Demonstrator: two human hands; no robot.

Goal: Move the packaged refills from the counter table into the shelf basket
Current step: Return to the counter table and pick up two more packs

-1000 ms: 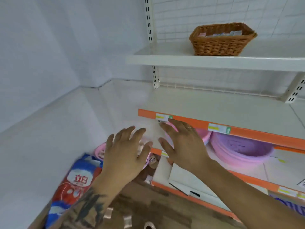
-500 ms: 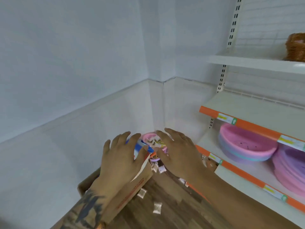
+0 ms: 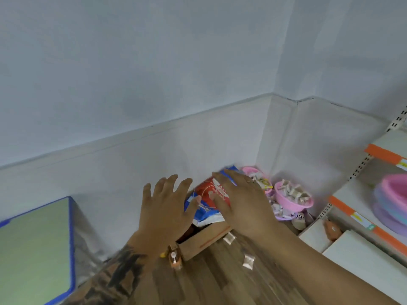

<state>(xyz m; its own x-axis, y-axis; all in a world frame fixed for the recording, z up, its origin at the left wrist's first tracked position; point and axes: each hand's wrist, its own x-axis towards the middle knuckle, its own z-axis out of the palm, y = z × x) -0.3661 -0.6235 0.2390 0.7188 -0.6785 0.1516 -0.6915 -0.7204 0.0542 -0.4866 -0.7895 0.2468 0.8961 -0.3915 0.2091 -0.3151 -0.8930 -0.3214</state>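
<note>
Both hands hover over the wooden table (image 3: 220, 282), fingers spread and straight, each grip open and holding nothing. Under the left hand (image 3: 164, 210) and right hand (image 3: 244, 205) sits a cardboard box (image 3: 204, 241) with a red, white and blue bag (image 3: 209, 197) poking out; the right fingertips seem to lie on the bag, though I cannot tell for sure. Small packaged refills (image 3: 247, 261) lie loose on the table just below the right wrist, another near the box edge. Beyond the right hand, two pink tubs (image 3: 293, 200) brim with small packets. Further right, white shelves with orange edging (image 3: 343, 205) carry stacked pink and purple basins (image 3: 394, 199). Far left of the left hand, a green board with blue trim (image 3: 35, 249). Pale blue walls meet in the corner.
</note>
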